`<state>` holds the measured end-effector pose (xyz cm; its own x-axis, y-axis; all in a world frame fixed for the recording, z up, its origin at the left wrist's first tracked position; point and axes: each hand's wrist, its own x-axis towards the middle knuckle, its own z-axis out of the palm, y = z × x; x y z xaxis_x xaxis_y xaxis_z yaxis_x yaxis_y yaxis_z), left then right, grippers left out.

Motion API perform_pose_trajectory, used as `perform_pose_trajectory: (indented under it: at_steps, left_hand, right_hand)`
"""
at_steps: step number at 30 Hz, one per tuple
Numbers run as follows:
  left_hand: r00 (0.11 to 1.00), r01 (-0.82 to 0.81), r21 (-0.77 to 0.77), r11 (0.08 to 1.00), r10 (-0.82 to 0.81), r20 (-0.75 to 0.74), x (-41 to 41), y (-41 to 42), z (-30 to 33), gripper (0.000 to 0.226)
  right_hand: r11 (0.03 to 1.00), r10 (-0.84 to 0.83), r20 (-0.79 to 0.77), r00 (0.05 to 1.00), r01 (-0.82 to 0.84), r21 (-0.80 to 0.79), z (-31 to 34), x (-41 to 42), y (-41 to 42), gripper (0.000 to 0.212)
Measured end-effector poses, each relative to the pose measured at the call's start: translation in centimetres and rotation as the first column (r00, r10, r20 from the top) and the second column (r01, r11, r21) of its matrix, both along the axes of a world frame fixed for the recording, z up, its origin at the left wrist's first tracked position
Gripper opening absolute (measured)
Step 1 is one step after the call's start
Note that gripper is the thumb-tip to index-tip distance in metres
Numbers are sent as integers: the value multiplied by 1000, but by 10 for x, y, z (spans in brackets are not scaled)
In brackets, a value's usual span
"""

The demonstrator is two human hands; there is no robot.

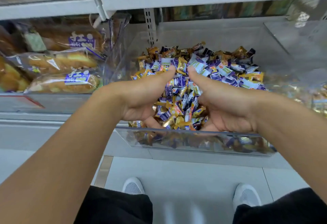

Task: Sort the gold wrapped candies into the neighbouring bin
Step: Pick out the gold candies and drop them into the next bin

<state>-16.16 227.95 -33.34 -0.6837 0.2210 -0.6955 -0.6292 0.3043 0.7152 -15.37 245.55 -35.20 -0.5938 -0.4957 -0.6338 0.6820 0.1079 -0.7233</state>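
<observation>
At a shop's grey shelving, a clear plastic bin (194,142) at frame centre holds mixed candies (217,71), gold wrappers among purple-and-white ones, print too blurred to read. Left hand (141,98) and right hand (224,107) scoop a heap between them, fingers buried, thumbs raised. Bagged bread (60,63) lies upper left, labels illegible.
</observation>
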Motion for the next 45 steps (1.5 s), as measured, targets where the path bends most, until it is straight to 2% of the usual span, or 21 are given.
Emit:
perform_pose_trajectory:
  at_steps: [3,6,8,10,14,19,23,25,26,28,30,32,34,36,38,39,41,42,43,44,45]
  left_hand:
    - [1000,-12,85,996,10,22,-3,-2,1,54]
    - [998,-65,177,982,62,22,-15,-7,-10,91]
    - [994,-90,194,977,99,-36,-20,-7,-6,77]
    - [979,-161,235,959,186,-87,-23,-6,1,63]
    - [924,-314,386,867,372,-84,-30,-4,18,58]
    - [903,-323,464,825,415,-108,-37,-3,14,55]
    - [876,-321,514,795,456,-159,-35,-6,14,39]
    - [839,-309,504,807,481,-255,-38,-10,10,41]
    - [813,-295,449,843,468,-345,-39,-12,7,49]
    - [739,-274,217,937,350,-576,-39,-17,-1,63]
    - [644,-265,-67,962,125,-755,-36,-24,-5,69]
    - [583,-231,-253,940,-74,-809,-34,-31,-9,73]
    - [558,-158,-349,924,-208,-804,-36,-34,-14,80]
    - [532,-122,-438,890,-314,-786,-34,-32,-15,86]
    - [468,-153,-500,852,-383,-796,-32,-29,-12,85]
    - [430,-189,-516,835,-402,-808,-31,-28,-8,81]
    - [371,-257,-540,801,-434,-821,-28,-30,-2,63]
    - [387,-283,-572,770,-454,-803,-26,-30,3,50]
    - [440,-296,-629,719,-481,-758,-24,-30,7,36]
    - [517,-286,-710,643,-520,-680,-21,-28,11,29]
    - [608,-241,-799,551,-556,-567,-18,-24,13,35]
  right_hand:
    - [999,29,-46,999,-30,-17,5,0,1,81]
    - [996,-78,-16,997,78,-38,8,-3,1,74]
    - [974,-215,6,977,215,-73,13,-9,2,63]
    - [944,-302,52,952,306,-122,18,-20,6,61]
    - [893,-375,119,920,392,-222,32,-35,9,62]
    - [834,-460,66,885,456,-311,39,-43,10,50]
    - [827,-500,-21,866,470,-309,40,-42,13,37]
    - [811,-559,-106,822,516,-277,37,-44,16,42]
    - [796,-594,-150,790,551,-250,36,-46,19,50]
    - [793,-609,-270,746,585,-171,35,-45,22,66]
    - [836,-500,-450,740,548,-29,32,-42,25,74]
    - [825,-228,-672,704,506,250,29,-38,28,76]
    - [654,158,-817,555,561,508,24,-36,31,74]
    - [520,423,-832,359,655,548,24,-33,30,58]
    - [553,543,-807,231,626,551,27,-28,25,37]
    - [587,587,-782,211,554,590,27,-25,21,31]
    - [613,673,-710,209,379,693,26,-19,12,34]
    - [613,700,-683,208,317,724,24,-16,7,38]
    - [604,722,-662,201,284,745,21,-14,3,43]
    - [595,741,-646,182,267,758,18,-14,-1,46]
    - [590,756,-634,160,253,767,15,-13,-4,48]
